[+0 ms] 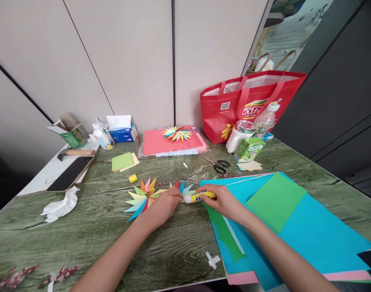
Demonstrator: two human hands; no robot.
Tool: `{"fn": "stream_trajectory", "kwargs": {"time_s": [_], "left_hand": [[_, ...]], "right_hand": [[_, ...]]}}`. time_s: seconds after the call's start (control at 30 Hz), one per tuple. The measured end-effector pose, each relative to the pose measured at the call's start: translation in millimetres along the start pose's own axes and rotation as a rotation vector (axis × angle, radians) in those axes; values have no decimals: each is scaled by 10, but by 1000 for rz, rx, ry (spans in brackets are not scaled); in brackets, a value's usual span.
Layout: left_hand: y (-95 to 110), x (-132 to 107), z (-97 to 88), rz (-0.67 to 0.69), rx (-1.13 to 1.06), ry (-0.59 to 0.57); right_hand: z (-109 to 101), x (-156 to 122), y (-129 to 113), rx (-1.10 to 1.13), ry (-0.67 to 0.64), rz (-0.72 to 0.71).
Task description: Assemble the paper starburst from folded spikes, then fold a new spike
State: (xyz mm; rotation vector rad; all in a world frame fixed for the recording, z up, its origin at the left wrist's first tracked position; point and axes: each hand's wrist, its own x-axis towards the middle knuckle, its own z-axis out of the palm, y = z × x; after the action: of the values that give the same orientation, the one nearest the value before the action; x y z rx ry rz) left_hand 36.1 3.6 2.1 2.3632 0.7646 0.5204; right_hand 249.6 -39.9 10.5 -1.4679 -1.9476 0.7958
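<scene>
Blue sheets (319, 233) lay nearest; my right fingers (207, 189) gripped the glue stick (194, 198), my left fingers (177, 194) pinching folded paper (187, 189), apparently for steadiness.

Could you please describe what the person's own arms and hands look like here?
The left hand and right hand wear no gloves, and I can see no rings, watches or bracelets. The left forearm and right forearm are uncovered, with no sleeves showing within the picture.
</scene>
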Motion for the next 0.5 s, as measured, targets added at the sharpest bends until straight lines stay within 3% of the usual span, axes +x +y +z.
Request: {"fn": "stream_trajectory", "kwargs": {"time_s": [0.5], "left_hand": [[57, -3, -23, 41, 248, -100]], "right_hand": [[-24, 2, 25, -32, 22, 28]]}}
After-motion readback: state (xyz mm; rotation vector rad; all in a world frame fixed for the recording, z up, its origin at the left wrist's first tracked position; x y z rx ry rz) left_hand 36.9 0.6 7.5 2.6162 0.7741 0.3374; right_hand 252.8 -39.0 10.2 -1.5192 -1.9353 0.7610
